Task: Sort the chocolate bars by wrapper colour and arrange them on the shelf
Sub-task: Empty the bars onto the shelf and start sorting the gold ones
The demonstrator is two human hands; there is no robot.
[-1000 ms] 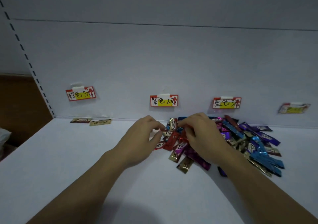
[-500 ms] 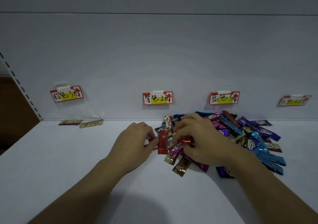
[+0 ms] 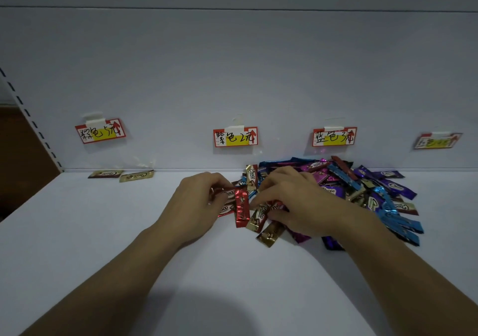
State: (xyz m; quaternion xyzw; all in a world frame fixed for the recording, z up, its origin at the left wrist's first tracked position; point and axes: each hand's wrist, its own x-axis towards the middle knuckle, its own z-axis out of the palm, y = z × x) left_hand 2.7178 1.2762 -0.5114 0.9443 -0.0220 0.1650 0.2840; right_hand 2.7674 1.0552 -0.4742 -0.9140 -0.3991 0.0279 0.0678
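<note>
A mixed pile of chocolate bars [image 3: 367, 193] in blue, purple, magenta, red and gold wrappers lies on the white shelf [image 3: 103, 232] against the back wall. My left hand [image 3: 196, 206] sits at the pile's left edge, its curled fingers pinching red-wrapped bars [image 3: 227, 193]. A red bar [image 3: 241, 207] lies lengthwise just right of those fingers. My right hand [image 3: 294, 204] is over the pile's front, fingers curled around a red bar [image 3: 276, 204] that is mostly hidden. Gold bars [image 3: 261, 218] lie below it. Two brown-gold bars [image 3: 121, 175] lie at the back left.
Several price labels hang on the back wall: one at the left [image 3: 101, 131], one in the middle [image 3: 235, 137], one over the pile [image 3: 334, 136], one at the far right [image 3: 437, 140]. A slotted upright [image 3: 31, 121] borders the shelf's left side.
Both hands have stayed at the pile's left front. A red bar has turned from slanted to lengthwise between the hands, and my right hand has shifted slightly toward me.
</note>
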